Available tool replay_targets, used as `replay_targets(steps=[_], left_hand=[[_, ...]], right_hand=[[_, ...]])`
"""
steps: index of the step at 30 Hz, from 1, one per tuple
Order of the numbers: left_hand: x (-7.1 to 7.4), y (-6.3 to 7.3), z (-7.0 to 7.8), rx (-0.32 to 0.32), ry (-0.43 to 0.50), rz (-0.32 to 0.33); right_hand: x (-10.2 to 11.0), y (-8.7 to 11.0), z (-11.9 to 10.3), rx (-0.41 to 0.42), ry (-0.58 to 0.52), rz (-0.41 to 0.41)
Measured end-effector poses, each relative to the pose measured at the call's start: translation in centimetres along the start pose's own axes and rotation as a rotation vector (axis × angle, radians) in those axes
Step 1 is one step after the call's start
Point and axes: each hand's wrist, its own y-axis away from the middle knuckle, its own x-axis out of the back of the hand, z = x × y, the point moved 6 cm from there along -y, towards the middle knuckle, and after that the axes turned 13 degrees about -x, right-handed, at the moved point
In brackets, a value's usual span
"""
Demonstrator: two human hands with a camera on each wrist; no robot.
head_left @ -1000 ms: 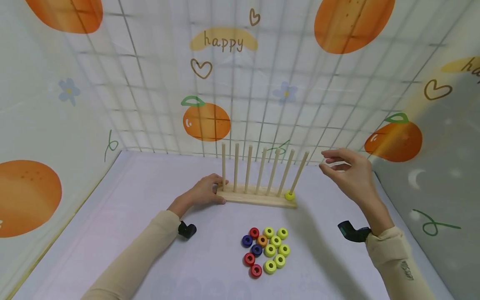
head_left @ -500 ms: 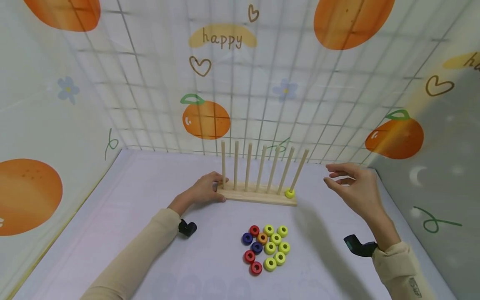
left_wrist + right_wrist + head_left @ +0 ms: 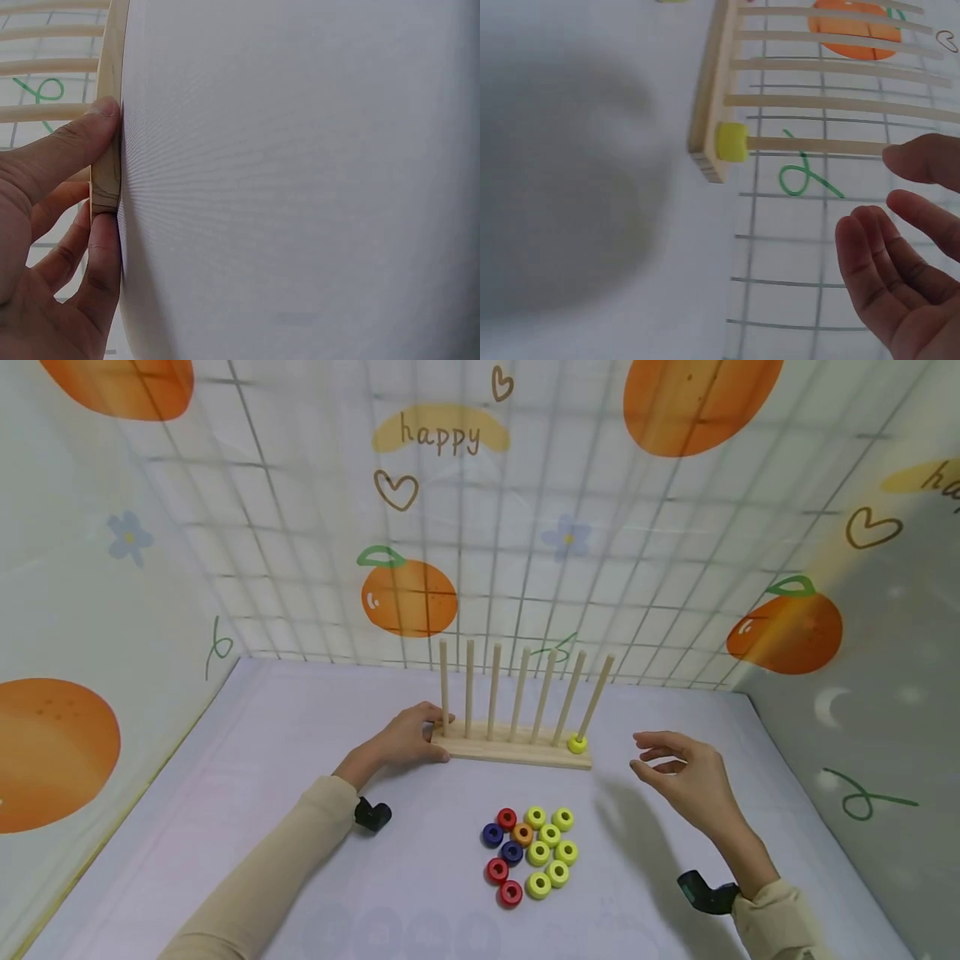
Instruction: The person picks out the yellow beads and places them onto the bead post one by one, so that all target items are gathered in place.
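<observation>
A wooden peg rack with several upright pegs stands towards the back of the table. One yellow bead sits at the foot of its rightmost peg. My left hand grips the rack's left end, the thumb along the front and the fingers round the end, as the left wrist view shows. To the right of the rack my right hand hovers in the air, fingers loosely bent, thumb and fingertips apart and nothing between them. In the right wrist view the yellow-beaded end of the rack shows beyond that hand.
In front of the rack lies a group of loose beads: several yellow, three red, two dark blue and one orange. A printed cloth with oranges and a grid hangs behind and at both sides of the white table.
My right hand has sunk from beside the peg tops to a lower spot, nearer the table, still holding nothing. The left hand, rack and beads keep their places.
</observation>
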Motion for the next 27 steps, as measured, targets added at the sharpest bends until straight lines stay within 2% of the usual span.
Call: replay_targets(steps=[7,14,17,27], left_hand=[[-0.3,0.1,-0.3,0.002,0.009,0.0],[-0.4,0.2,-0.7,0.031,0.008,0.003],[-0.3,0.2,-0.6,0.023,0.005,0.009],[-0.2,0.1,-0.1,-0.003,0.022,0.017]], right_hand=[[-2.0,1.4,1.6,-0.072,0.002,-0.083],[-4.4,2.5,3.2,-0.114,-0.013,-0.234],[-5.4,2.9,3.7,-0.131,-0.023,-0.283],[-7.1,3.6,3.8,-0.143,-0.055,-0.342]])
